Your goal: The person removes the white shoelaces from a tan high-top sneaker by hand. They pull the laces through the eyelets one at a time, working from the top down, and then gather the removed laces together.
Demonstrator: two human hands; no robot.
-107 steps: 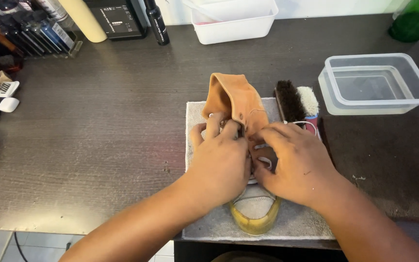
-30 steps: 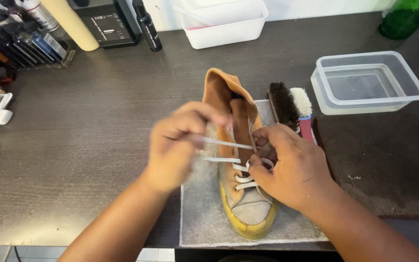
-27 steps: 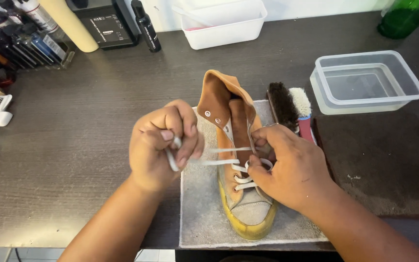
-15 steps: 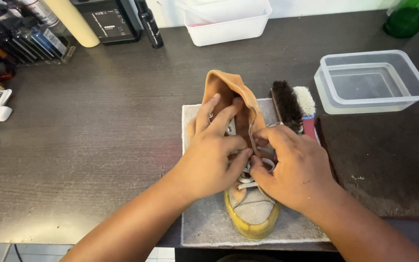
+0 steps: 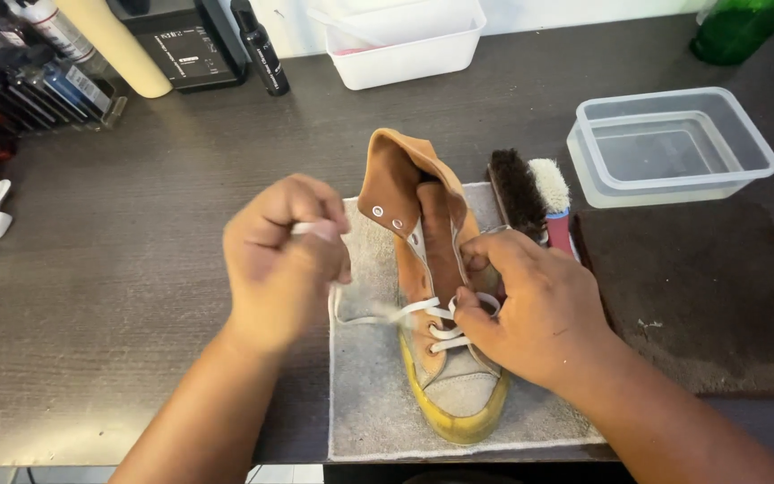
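Observation:
A tan high-top shoe (image 5: pixel 423 206) with a yellowed toe cap lies on a grey cloth (image 5: pixel 369 403), toe toward me. My left hand (image 5: pixel 284 260) is closed on a white shoelace (image 5: pixel 365 315) and holds it out to the left of the shoe, the lace running slack from the eyelets. My right hand (image 5: pixel 530 309) rests on the shoe's right side, fingers pinching the lace at the eyelets. Only the lower eyelets carry lace.
Two brushes (image 5: pixel 530 193), one dark and one pale, lie right of the shoe. A clear plastic tub (image 5: pixel 674 148) stands at the right, a white tub (image 5: pixel 405 40) at the back, a green bottle (image 5: pixel 736 27) far right. Bottles and tools crowd the back left. A dark mat (image 5: pixel 700 296) lies right.
My left hand has left the shoe's tongue and pulled the lace out to the left through an eyelet. The right hand has stayed on the shoe.

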